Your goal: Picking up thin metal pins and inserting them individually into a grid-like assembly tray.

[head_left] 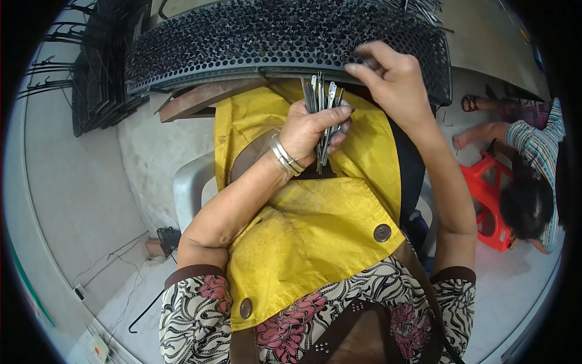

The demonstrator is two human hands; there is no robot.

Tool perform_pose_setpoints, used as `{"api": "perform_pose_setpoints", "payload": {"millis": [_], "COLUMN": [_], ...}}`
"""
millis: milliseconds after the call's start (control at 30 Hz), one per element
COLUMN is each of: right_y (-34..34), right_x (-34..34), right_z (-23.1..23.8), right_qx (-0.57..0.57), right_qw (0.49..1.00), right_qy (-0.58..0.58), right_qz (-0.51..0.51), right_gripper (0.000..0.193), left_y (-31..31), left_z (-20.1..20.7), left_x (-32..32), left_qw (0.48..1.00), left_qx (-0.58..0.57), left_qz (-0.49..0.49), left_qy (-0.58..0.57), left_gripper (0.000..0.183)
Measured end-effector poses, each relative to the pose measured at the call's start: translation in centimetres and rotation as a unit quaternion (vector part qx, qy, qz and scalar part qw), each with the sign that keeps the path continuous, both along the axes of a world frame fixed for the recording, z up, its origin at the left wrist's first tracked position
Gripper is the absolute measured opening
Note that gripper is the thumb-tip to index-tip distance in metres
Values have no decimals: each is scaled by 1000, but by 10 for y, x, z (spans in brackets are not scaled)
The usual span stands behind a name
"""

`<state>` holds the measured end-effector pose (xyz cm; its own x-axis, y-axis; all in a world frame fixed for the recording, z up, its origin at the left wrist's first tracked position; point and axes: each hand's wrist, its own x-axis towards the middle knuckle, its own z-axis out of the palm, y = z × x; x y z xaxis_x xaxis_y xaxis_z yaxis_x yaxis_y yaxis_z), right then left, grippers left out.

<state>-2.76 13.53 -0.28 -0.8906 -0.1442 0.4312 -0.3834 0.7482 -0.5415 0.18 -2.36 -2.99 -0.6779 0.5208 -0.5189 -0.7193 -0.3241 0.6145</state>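
A bundle of thin, flat metal strips (321, 91) stands roughly upright in my left hand (303, 130). The fingers and thumb are wrapped around its middle, and some strips show small holes at their upper ends. My right hand (395, 79) is over the front right part of a long black perforated tray (439, 73). Its fingers are curled toward the thumb, close to the holes. Whatever may be between those fingertips is too small or hidden to make out. Many small dark pieces (254, 36) stand crowded in the tray's holes.
A yellow apron (303, 212) covers my lap below the tray. Black racks with hooks (103, 67) hang at the far left. More metal strips (427, 12) lie behind the tray. At the right, another person (533, 158) bends beside a red plastic stool (500, 224).
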Motion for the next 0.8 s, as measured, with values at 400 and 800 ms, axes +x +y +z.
{"api": "perform_pose_setpoints", "payload": {"millis": [400,800], "right_y": [15,13], "right_x": [27,6], "right_z": [10,1], "right_qx": [-299,-159], "right_qw": [907,981], "right_qy": [-295,-17], "right_qz": [10,-107], "right_gripper": [5,7], "left_y": [1,2], "left_z": [9,2], "left_x": [-1,2], "left_qw": [998,999], "left_qx": [20,28], "left_qz": [-50,-26], "left_qy": [14,3], "left_gripper": [12,13]}}
